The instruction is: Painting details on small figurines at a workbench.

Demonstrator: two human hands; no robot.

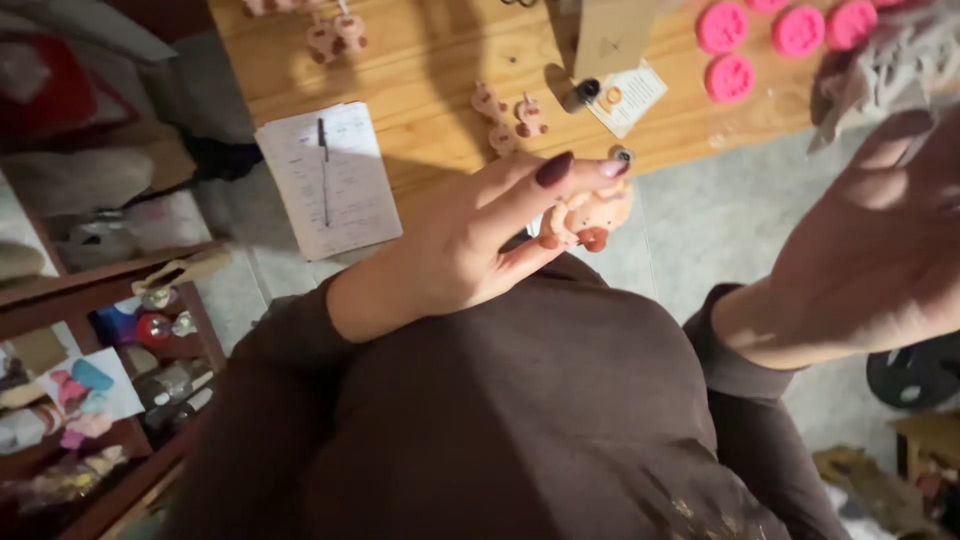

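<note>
My left hand (470, 235), with dark red nails, grips a small peach-coloured clay figure (592, 215) with red parts between its fingertips, held above my lap in front of the table edge. My right hand (880, 250) is raised at the right, blurred, and touches a crumpled grey cloth (880, 65); I cannot tell whether it grips the cloth. Both arms wear dark brown sleeves.
A wooden table (440, 60) carries a sheet of paper with a pen (325, 175), small pink clay figures (505, 115), several bright pink round moulds (760, 40), a brown card and a small bottle (582, 95). A wooden shelf with bottles (120, 350) stands at left.
</note>
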